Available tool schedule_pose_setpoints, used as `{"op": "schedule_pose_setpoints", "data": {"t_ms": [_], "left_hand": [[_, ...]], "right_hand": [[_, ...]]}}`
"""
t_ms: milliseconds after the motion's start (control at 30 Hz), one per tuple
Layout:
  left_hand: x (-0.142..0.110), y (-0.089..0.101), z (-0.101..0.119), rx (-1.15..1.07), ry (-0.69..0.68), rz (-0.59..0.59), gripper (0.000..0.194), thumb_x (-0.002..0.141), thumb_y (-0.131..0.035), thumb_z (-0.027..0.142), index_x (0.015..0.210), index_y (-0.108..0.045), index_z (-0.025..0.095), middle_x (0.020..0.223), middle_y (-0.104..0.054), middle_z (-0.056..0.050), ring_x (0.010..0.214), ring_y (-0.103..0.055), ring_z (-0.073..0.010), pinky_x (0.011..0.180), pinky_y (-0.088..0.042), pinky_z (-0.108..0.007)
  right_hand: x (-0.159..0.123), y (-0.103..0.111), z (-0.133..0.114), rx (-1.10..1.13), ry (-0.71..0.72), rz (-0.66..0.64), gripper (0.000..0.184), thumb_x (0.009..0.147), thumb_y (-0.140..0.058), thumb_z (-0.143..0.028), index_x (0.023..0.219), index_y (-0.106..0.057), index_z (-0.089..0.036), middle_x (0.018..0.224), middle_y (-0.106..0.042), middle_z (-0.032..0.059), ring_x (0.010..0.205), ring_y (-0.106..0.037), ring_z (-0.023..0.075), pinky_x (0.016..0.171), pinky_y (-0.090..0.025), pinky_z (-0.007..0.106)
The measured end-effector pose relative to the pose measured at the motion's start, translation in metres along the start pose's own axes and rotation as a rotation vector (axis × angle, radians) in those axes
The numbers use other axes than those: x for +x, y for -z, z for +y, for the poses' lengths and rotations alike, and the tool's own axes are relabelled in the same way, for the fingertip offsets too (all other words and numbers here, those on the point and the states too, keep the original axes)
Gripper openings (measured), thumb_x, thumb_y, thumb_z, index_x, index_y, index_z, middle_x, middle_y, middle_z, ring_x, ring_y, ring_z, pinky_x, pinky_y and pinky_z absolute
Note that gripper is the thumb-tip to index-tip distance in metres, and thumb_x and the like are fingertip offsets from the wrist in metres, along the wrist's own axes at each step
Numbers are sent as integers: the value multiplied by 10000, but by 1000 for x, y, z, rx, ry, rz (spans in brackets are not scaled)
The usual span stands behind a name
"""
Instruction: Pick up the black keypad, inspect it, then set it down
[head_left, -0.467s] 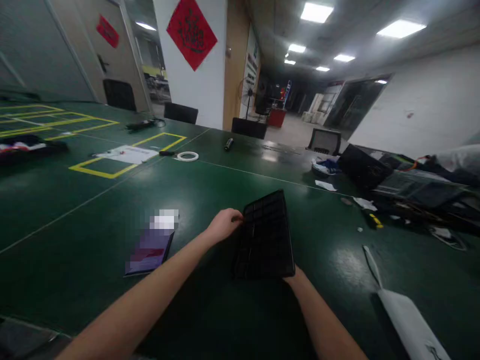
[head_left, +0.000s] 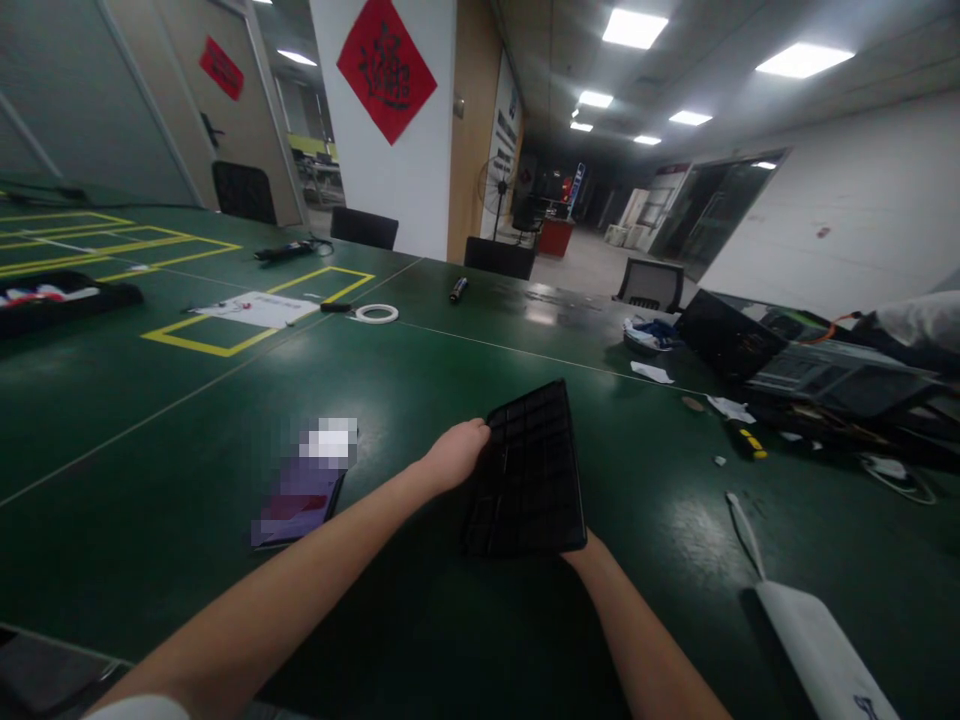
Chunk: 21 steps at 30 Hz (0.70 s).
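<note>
A black tray divided into a grid of shallow compartments (head_left: 529, 470) is held tilted above the green table (head_left: 420, 620), its gridded face towards me. My left hand (head_left: 459, 452) pinches its upper left edge, the fingertips partly hidden at the rim. Under the lower right corner is my right hand (head_left: 579, 556), bearing the tray from behind; its fingers are out of sight. To the left of my left forearm lies a flat phone-like item (head_left: 300, 495) with a blurred-out, purplish face.
On the right lies a white pouch-like case with a strap (head_left: 814, 640). A white ring (head_left: 376, 314), a dark cylinder (head_left: 458, 289) and a paper sheet (head_left: 259, 309) within yellow tape lie farther off. Computer parts and cables (head_left: 832, 370) crowd the right side.
My left hand has shifted slightly right and its fingers have closed onto the tray's edge. The tray has hardly moved; my right hand stays beneath it.
</note>
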<state>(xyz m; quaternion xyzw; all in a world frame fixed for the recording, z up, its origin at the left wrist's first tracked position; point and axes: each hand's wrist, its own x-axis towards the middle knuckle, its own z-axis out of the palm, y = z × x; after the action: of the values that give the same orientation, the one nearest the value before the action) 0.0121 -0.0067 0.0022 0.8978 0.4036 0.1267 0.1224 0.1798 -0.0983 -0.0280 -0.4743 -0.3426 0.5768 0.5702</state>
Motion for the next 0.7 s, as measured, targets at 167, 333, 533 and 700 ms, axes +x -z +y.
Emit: {"op": "schedule_pose_setpoints", "data": {"t_ms": [167, 333, 533, 700], "left_hand": [[-7, -6, 8, -358, 204, 217, 141, 788, -486, 150, 762, -624, 135, 761, -617, -47, 751, -571, -166, 704, -434, -271], [-15, -14, 22, -530, 318, 296, 130, 771, -508, 156, 710, -621, 140, 681, -610, -23, 668, -567, -154, 637, -429, -268], [-25, -20, 27, -442, 219, 441, 126, 785, -501, 131, 718, -606, 148, 748, -603, -31, 720, -564, -151, 659, -437, -268], [-30, -29, 29, -339, 65, 520, 165, 832, -441, 130, 767, -592, 151, 771, -578, -33, 712, -558, -139, 646, -457, -259]], "right_hand": [[4, 3, 7, 2, -47, -17, 287, 696, -561, -447, 876, -616, -230, 851, -644, 34, 810, -590, 193, 769, -476, 395], [1, 3, 7, -42, -13, -37, 285, 721, -529, -439, 880, -627, -224, 821, -648, 42, 788, -599, 211, 728, -486, 415], [3, 5, 12, -78, 4, -10, 281, 736, -481, -462, 783, -631, -228, 749, -632, 45, 724, -592, 212, 702, -493, 419], [7, 6, 17, -162, 46, 38, 276, 735, -472, -451, 769, -625, -224, 720, -623, 54, 722, -587, 220, 672, -491, 410]]}}
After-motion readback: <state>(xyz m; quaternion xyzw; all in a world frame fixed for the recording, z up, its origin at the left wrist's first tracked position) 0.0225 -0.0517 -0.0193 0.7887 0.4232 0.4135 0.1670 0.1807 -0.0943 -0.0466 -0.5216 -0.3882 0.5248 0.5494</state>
